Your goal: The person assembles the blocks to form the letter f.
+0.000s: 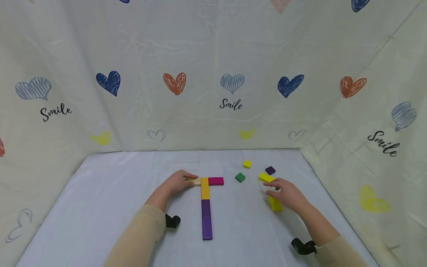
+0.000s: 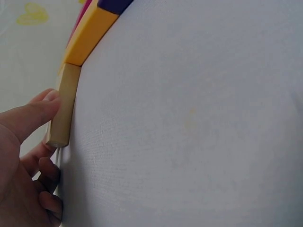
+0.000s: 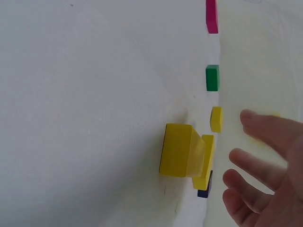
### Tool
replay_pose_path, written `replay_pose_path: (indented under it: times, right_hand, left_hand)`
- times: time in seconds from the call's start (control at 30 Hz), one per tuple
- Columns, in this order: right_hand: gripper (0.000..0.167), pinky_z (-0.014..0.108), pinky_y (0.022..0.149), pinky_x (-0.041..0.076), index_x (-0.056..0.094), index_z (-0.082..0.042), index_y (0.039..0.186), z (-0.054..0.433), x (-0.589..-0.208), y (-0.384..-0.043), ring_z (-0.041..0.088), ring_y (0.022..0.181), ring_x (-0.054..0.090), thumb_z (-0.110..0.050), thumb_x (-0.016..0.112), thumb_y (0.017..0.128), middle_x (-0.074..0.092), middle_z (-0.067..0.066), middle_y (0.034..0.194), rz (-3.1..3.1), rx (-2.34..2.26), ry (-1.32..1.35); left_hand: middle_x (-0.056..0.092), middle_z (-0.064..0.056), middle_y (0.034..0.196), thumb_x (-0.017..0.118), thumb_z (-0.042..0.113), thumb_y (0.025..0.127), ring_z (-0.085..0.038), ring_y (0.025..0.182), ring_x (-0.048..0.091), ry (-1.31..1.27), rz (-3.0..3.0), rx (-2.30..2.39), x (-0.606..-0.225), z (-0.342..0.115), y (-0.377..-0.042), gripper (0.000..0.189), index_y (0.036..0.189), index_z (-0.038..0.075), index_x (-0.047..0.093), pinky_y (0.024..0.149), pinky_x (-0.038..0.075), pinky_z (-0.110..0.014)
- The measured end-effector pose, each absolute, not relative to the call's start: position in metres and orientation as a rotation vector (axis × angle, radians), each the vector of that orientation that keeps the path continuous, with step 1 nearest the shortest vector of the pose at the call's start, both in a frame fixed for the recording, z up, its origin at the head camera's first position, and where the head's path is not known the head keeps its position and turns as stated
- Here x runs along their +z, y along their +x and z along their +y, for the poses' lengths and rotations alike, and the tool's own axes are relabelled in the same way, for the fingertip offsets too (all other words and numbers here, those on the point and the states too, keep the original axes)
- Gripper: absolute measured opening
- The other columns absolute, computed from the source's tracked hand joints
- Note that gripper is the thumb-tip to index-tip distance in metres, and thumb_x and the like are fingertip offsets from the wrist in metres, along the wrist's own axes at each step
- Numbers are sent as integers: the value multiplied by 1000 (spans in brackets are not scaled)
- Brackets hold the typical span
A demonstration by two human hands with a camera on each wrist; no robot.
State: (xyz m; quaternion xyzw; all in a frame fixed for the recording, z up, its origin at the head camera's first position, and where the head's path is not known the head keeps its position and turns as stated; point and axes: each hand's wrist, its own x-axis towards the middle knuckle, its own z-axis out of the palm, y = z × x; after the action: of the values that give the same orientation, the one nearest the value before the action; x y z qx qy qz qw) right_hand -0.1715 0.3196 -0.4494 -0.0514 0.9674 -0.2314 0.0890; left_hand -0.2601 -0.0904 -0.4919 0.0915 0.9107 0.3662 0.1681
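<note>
My left hand [image 1: 177, 181] pinches a plain wooden block [image 2: 65, 106] between thumb and fingers. That block's end meets the orange block [image 1: 205, 188], and a magenta block [image 1: 216, 181] abuts the orange one's other side. Two purple blocks [image 1: 206, 218] continue in a line below it, forming a T. My right hand [image 1: 287, 193] holds nothing, its fingers spread and loosely bent above the table. Close to it lie two long yellow blocks, a nearer one [image 3: 176, 150] and a farther one [image 1: 266, 177], the latter partly hidden by the fingers in the head view.
Beyond the right hand lie a small yellow block [image 1: 247, 164], a green block [image 1: 240, 177] and a dark purple block [image 1: 270, 170]. A white cloth [image 1: 110, 207] covers the table. A curtain printed with hearts [image 1: 200, 122] stands around its back and sides.
</note>
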Motion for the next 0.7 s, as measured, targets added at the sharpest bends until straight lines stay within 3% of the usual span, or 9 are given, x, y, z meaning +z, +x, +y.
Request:
replay_pose_path:
  times: [0.23, 0.5, 0.7]
  right_hand:
    - [46, 32, 67, 48, 66, -13, 131, 337, -451, -166, 24, 92, 51, -30, 74, 89, 61, 12, 117, 2799, -724, -68]
    - [62, 34, 68, 46, 61, -15, 137, 349, -461, -162, 26, 90, 50, -39, 79, 83, 59, 11, 111, 2725, -682, 82]
    - [63, 34, 66, 43, 61, -15, 137, 354, -469, -160, 23, 88, 48, -38, 80, 82, 57, 7, 107, 2691, -707, 65]
  left_hand:
    - [60, -5, 130, 70, 24, 93, -30, 127, 49, 250, 2588, 1047, -497, -91, -263, 28, 120, 31, 74, 108, 36, -55]
    - [60, -6, 130, 69, 24, 93, -30, 127, 49, 259, 2588, 1049, -496, -92, -262, 29, 121, 30, 73, 109, 35, -54]
    - [60, -7, 130, 69, 23, 94, -31, 127, 49, 272, 2587, 1051, -493, -91, -261, 29, 121, 29, 73, 109, 35, -54]
